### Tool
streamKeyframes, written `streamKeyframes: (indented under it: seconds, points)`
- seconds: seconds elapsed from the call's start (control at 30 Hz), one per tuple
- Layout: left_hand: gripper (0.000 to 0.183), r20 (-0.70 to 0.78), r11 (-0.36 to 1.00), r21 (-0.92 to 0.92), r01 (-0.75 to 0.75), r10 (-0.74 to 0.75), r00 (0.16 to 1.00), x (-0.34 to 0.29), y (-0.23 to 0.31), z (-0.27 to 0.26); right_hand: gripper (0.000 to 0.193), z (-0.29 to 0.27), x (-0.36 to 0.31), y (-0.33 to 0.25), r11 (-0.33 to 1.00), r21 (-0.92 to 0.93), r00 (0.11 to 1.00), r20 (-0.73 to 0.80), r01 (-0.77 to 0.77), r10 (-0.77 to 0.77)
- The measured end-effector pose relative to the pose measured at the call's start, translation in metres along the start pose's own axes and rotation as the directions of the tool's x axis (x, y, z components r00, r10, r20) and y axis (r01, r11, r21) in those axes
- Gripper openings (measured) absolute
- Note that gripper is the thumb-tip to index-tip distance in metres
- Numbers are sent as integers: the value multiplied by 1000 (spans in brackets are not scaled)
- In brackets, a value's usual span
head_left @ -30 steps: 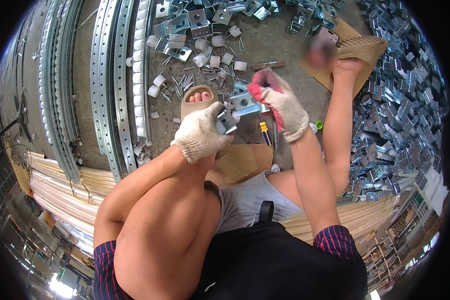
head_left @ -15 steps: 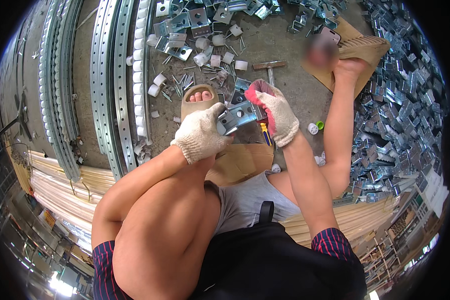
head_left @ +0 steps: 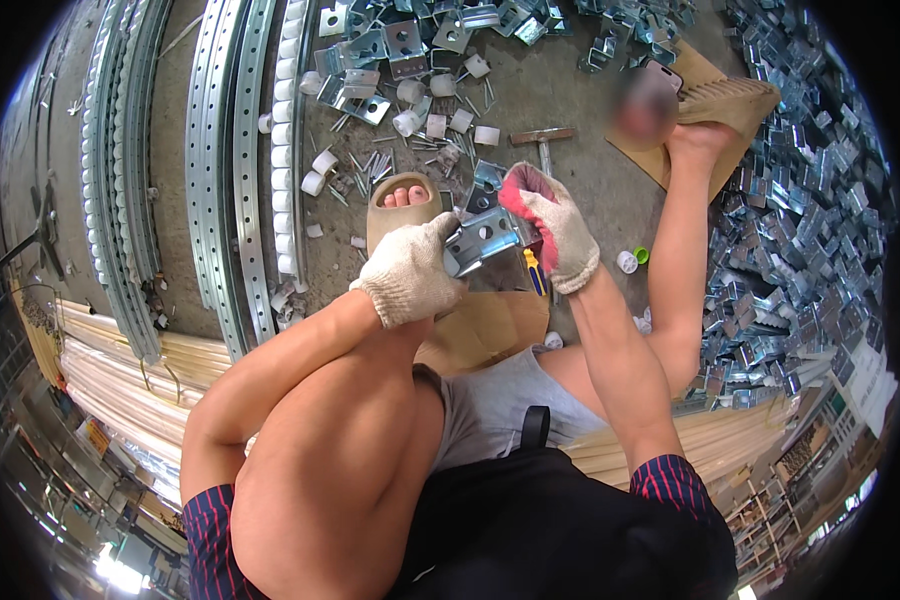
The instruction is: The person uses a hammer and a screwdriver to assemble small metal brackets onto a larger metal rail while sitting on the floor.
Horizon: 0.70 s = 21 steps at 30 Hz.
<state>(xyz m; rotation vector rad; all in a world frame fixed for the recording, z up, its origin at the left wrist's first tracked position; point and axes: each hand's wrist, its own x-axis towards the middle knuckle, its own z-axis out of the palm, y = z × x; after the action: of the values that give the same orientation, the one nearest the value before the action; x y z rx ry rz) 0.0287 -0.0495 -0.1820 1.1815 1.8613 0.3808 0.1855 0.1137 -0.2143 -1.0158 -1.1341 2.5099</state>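
Now a bent metal bracket [head_left: 480,243] is gripped at centre frame between the left hand [head_left: 410,272] and the right hand [head_left: 560,235], both closed on it; a second ago the right hand was raised apart, so a two-handed hold has been formed. Beyond, a sandalled foot [head_left: 402,205], a hammer [head_left: 542,140] and loose brackets [head_left: 390,45] are seen on the floor [head_left: 580,90]; perforated rails [head_left: 215,150] lie at upper left.

The concrete floor [head_left: 580,110] carries loose metal brackets [head_left: 800,250], long perforated rails [head_left: 220,170], white rollers [head_left: 410,122], a hammer [head_left: 543,140] and cardboard [head_left: 490,325].
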Motion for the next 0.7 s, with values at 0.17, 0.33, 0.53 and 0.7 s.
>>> streamKeyframes:
  seconds: [0.17, 0.33, 0.53, 0.7]
  points:
    - [60, -58, 995, -65, -71, 67, 996, -2, -6, 4, 3, -5, 2, -2, 999, -40, 993, 117, 27, -22]
    - [60, 30, 995, -99, 31, -28, 999, -2, 7, -5, 6, 3, 12, -9, 998, 11, 996, 67, -58, 57]
    - [56, 3, 993, -107, 42, -42, 999, -1, 5, -2, 10, 1, 11, 0, 999, 6, 985, 168, -48, 46]
    - [66, -61, 998, -65, 3, -7, 998, -2, 15, -5, 6, 17, 2, -7, 991, -136, 999, 45, 3, 3]
